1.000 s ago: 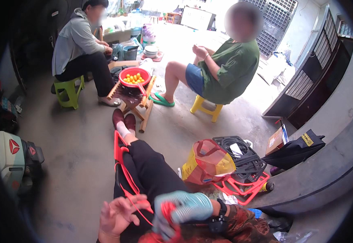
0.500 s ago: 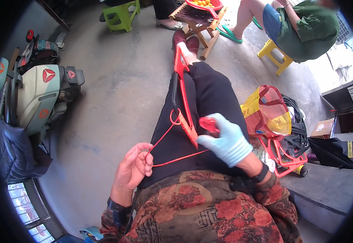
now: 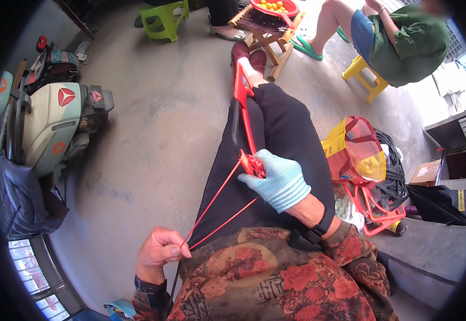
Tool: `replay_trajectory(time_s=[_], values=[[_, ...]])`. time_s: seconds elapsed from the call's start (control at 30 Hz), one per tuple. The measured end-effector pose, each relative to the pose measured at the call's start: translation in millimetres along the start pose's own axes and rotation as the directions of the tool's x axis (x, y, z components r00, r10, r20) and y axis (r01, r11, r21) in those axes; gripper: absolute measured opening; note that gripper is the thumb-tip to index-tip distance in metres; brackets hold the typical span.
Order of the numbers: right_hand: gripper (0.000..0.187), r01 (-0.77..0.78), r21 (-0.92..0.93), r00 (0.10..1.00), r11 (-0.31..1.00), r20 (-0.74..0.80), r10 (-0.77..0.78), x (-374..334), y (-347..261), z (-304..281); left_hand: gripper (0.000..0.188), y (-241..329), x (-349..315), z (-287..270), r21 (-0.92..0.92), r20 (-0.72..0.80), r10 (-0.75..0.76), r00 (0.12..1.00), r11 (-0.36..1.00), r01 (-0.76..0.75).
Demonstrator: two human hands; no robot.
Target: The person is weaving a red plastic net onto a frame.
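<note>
- The red-and-black frame [image 3: 242, 92] lies along the legs in black trousers [image 3: 297, 128], its long axis running from the upper centre of the picture down to the middle, nearly upright in view.
- Its lower end meets the gloved right hand [image 3: 280, 182], much the nearer of the two; the bare left hand [image 3: 160, 249] is well apart, at lower left.
- The red cord [image 3: 214, 200] spans that gap as a narrow V: both strands meet at the left fingers, one rising to the frame's lower end, the other running toward the glove.
- The right hand, reaching in from lower right, is curled around a red bundle [image 3: 253, 166]; whether it also grips the frame is hard to tell behind the fingers.
- The left hand pinches the cord, thumb against bent fingers, the strands looking taut.
</note>
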State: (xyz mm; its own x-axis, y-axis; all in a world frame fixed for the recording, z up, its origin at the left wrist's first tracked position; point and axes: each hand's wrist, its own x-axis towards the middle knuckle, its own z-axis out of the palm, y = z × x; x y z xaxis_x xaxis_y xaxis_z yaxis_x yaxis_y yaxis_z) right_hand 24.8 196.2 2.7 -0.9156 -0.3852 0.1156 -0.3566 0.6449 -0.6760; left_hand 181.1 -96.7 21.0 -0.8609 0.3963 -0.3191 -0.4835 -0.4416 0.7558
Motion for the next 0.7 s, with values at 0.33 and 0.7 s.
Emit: replay_trajectory(time_s=[0.33,0.7], values=[[0.013,0.087,-0.251,0.825,0.964,-0.524,-0.211,39.7,10.0,-82.7,0.052,67.5,149.6,56.7,0.057,0.010,0.529,0.849,0.847,-0.528],[0.028,-0.111,0.632,0.966,0.767,-0.112,0.232,30.4,3.2,4.7,0.033,-18.3,191.9,46.9,0.331,-0.199,0.319,0.926,0.912,-0.243]])
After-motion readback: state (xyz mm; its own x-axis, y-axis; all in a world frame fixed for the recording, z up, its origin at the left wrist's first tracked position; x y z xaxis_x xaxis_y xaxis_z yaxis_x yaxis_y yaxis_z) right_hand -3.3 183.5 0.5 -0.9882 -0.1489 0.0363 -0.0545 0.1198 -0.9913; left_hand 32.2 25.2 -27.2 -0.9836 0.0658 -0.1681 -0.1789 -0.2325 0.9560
